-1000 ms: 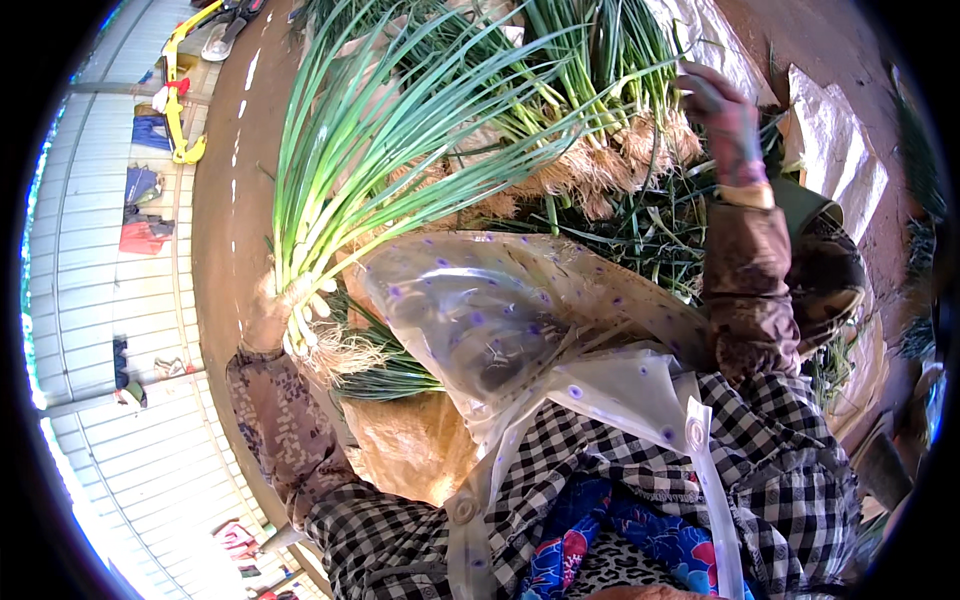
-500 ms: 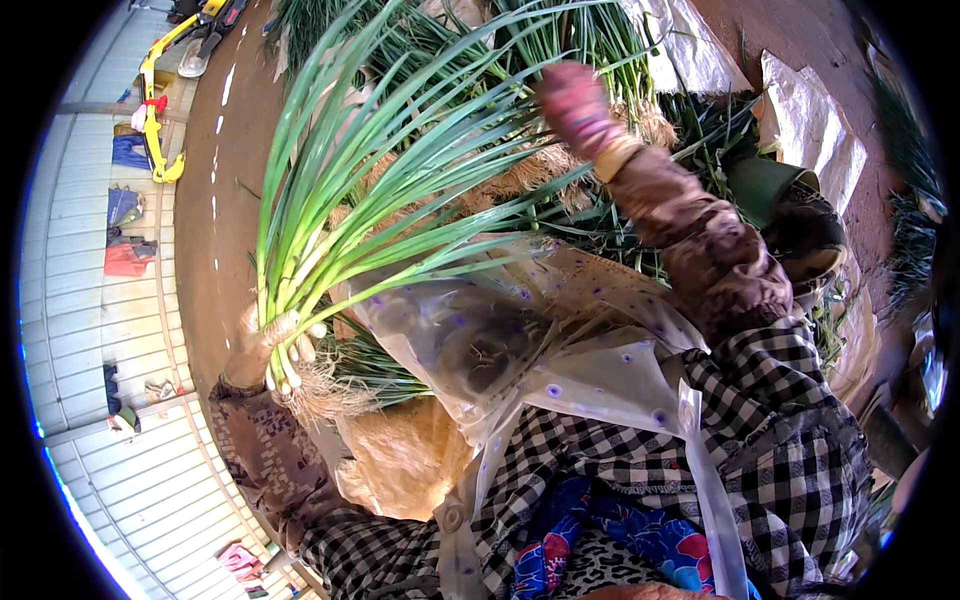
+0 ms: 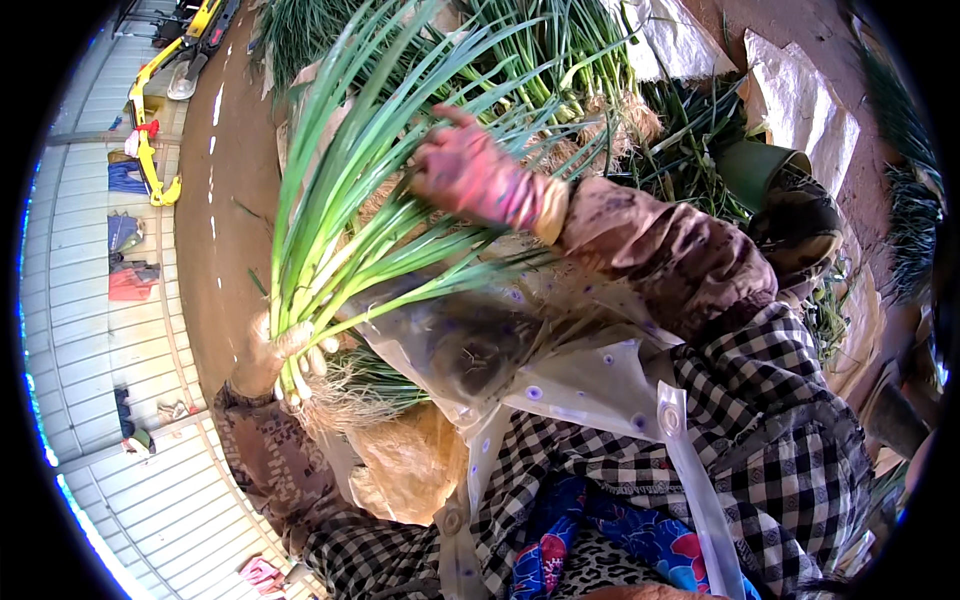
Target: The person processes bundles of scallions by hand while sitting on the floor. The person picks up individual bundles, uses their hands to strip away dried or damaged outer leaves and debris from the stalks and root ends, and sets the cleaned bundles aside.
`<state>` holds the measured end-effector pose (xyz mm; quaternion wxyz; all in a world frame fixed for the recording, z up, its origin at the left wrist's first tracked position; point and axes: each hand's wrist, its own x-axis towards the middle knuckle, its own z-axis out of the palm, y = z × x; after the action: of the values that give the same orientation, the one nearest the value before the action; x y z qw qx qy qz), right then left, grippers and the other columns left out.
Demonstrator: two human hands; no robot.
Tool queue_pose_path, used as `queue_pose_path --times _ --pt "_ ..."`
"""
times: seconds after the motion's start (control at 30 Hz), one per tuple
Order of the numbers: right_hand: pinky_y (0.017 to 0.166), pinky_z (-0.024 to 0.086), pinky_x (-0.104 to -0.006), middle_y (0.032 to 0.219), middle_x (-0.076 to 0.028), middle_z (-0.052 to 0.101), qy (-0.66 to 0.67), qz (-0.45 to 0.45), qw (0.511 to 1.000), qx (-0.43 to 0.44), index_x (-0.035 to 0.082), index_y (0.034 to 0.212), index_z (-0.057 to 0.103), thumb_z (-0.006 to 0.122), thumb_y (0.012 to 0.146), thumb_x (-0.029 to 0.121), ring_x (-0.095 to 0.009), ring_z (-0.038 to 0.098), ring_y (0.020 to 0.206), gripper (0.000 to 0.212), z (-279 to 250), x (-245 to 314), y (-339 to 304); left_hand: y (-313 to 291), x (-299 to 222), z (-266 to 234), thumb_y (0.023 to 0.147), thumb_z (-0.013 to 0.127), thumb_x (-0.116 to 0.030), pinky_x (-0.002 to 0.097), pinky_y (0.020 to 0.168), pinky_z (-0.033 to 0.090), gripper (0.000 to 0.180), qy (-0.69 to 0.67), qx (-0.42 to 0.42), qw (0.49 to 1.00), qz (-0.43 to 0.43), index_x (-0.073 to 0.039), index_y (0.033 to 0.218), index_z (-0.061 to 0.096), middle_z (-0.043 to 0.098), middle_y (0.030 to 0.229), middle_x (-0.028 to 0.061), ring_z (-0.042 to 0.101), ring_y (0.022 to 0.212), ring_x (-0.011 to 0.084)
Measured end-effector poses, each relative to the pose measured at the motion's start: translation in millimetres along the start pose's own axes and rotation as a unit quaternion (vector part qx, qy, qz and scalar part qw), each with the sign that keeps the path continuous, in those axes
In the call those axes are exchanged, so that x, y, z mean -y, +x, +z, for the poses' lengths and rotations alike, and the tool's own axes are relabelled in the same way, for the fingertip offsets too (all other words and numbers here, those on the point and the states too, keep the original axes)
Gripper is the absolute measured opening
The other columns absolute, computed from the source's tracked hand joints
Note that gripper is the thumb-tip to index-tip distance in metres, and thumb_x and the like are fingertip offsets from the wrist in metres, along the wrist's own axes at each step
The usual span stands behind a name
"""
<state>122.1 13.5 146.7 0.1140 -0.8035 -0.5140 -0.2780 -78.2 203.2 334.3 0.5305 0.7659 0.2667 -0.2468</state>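
Note:
My left hand (image 3: 262, 358) is closed round a bunch of green onions (image 3: 335, 255), near the white stem ends. Pale, stringy roots (image 3: 345, 400) hang below that grip, and the long green leaves fan up and to the right. Over the leaves is my right hand (image 3: 470, 175), in a pinkish-red patterned glove. One of its fingers sticks out apart from the rest; the other fingertips are partly hidden and a little blurred among the leaves. A clear plastic apron (image 3: 570, 385) with purple dots covers my lap beneath the bunch.
More green onions (image 3: 590, 70) lie in heaps ahead, roots toward me. White sacking (image 3: 800, 100) spreads at the far right, near a green, tube-like object (image 3: 755, 175). Tan sheeting (image 3: 405, 460) lies under the roots. A yellow-framed machine (image 3: 145, 110) stands by the wall at far left.
My right hand has swung left and toward me, from the heap's far side onto the leaves of the held bunch. My left hand keeps its grip, shifted slightly.

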Motion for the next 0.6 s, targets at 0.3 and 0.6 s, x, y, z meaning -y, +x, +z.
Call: queue_pose_path --times 0.3,0.6 --pt "0.064 0.051 -0.0349 0.087 -0.011 0.064 0.039 0.586 0.762 0.272 0.012 0.084 0.067 0.055 0.077 0.026 -0.024 0.063 0.077 0.019 104.3 -257.0 -248.2 -15.9 13.7 -14.1 0.085 0.051 -0.017 0.0214 0.035 0.047 0.039 0.037 -0.054 0.998 -0.007 0.003 0.116 0.039 0.058 0.078 0.0125 0.057 0.053 0.0127" --pt "0.083 0.044 -0.0296 0.104 -0.012 0.059 0.491 0.33 0.735 -0.332 -0.002 0.111 0.052 0.06 0.081 0.022 -0.019 0.056 0.096 0.039 -49.6 -244.6 -120.4 -23.2 -25.6 53.3 0.077 0.059 -0.012 0.0397 0.059 0.045 0.023 0.725 -0.216 0.642 0.121 -0.007 0.099 0.059 0.055 0.068 0.0139 0.055 0.059 0.0316"
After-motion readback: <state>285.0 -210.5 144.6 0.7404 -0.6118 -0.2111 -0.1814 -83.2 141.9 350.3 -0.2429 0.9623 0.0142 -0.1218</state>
